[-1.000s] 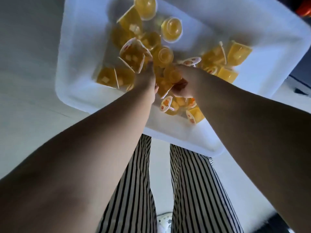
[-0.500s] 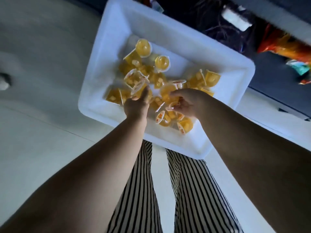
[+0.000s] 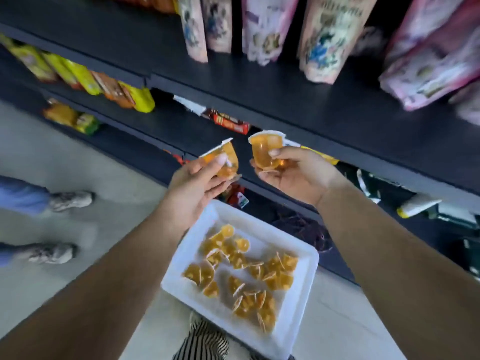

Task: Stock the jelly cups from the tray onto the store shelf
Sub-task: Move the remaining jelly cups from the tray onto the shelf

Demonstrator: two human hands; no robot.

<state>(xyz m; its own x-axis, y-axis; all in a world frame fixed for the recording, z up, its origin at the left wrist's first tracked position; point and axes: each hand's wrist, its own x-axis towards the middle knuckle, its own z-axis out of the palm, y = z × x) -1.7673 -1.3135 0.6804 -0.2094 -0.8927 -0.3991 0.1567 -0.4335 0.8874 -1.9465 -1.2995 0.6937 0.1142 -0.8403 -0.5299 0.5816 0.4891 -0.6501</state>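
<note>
My left hand (image 3: 197,183) grips an orange jelly cup (image 3: 228,159) with a white lid, tilted to the left. My right hand (image 3: 293,175) holds a second orange jelly cup (image 3: 265,152), roughly upright, with another small cup partly hidden in the palm. Both hands are raised in front of the dark store shelf (image 3: 298,100). Below them, on the floor, sits the white tray (image 3: 301,289) with several orange jelly cups (image 3: 246,271) scattered inside.
Pink snack bags (image 3: 324,35) stand on the upper shelf, yellow and orange packets (image 3: 85,76) on the shelf to the left, red packets (image 3: 228,123) below. Another person's shoes (image 3: 70,201) stand on the floor at left. My striped trousers (image 3: 205,341) show at the bottom.
Both hands have lifted out of the tray, each with a jelly cup, up to shelf height. The view has swung up from the tray to the shelves.
</note>
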